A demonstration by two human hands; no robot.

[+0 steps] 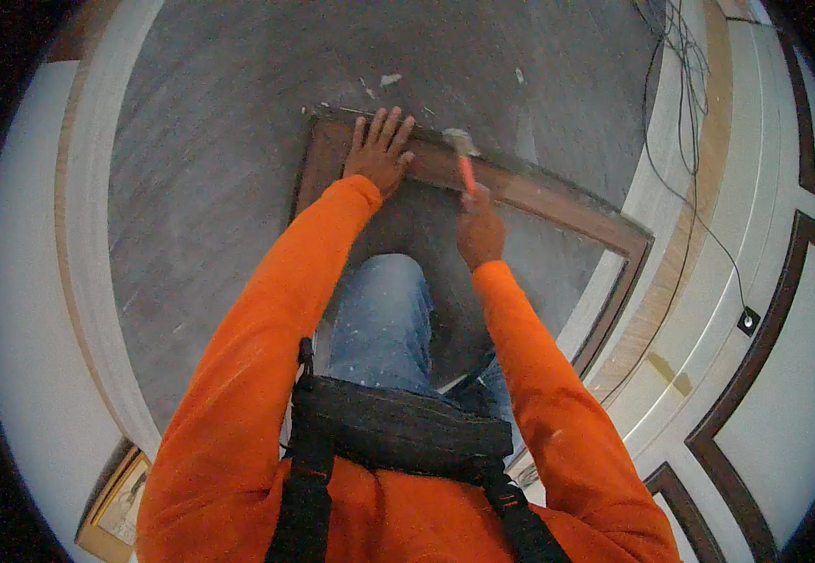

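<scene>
A brown wooden frame (543, 199) with mitred corners lies on the dusty grey floor (206, 159). My left hand (379, 161) rests on its top piece near the upper-left corner, fingers spread. Just to the right, my right hand (480, 225) grips the orange handle of a hammer (467, 169), whose blurred pale head is over the frame's top piece. My bent knee in jeans (379, 291) is inside the frame's outline, between my arms.
Pale scraps (390, 80) lie above the frame. At right, loose dark cables (684, 113) run along a step to a black socket (748, 322), beside white panelling (783, 394) with brown mouldings. A white edge (46, 235) borders the left, with a box-like object (117, 497) at lower left.
</scene>
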